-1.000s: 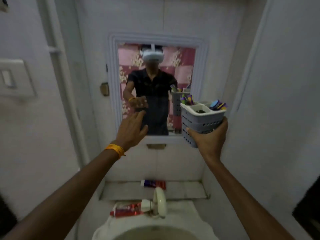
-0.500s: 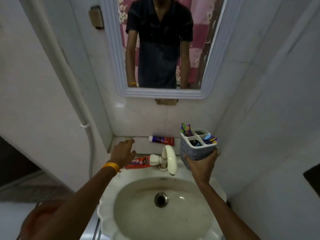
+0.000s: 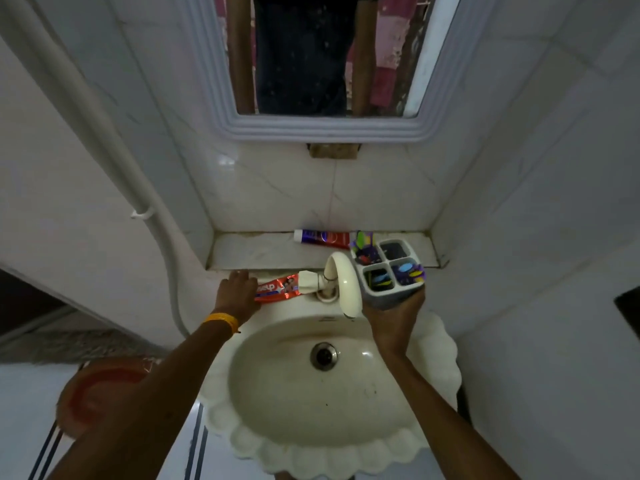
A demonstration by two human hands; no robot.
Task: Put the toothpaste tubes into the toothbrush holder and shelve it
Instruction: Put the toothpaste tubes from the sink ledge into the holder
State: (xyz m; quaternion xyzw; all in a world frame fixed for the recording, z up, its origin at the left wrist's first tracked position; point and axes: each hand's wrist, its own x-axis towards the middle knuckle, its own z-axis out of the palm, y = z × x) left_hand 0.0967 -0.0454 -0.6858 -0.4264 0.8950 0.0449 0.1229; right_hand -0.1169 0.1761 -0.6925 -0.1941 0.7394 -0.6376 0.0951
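Observation:
A red toothpaste tube [image 3: 280,288] lies on the sink's back rim, left of the tap. My left hand [image 3: 239,295], with an orange wristband, lies flat over the tube's left end, fingers spread. A blue-and-red toothpaste tube [image 3: 322,236] lies on the marble ledge [image 3: 263,251] against the wall. My right hand [image 3: 391,322] grips the bottom of a grey four-compartment toothbrush holder [image 3: 389,271] and holds it upright just right of the tap. Coloured brushes fill three of its compartments; the far right compartment looks dark and empty.
A cream tap [image 3: 343,282] curves over the scalloped sink [image 3: 325,441] between my hands. Above the ledge hangs a mirror with a white frame [image 3: 322,129]. A white pipe [image 3: 104,133] runs down the left wall, and a red tub [image 3: 100,386] sits on the floor below left.
The view has dropped from the mirror to the sink. My left hand came down onto the red tube. My right hand lowered the holder to beside the tap.

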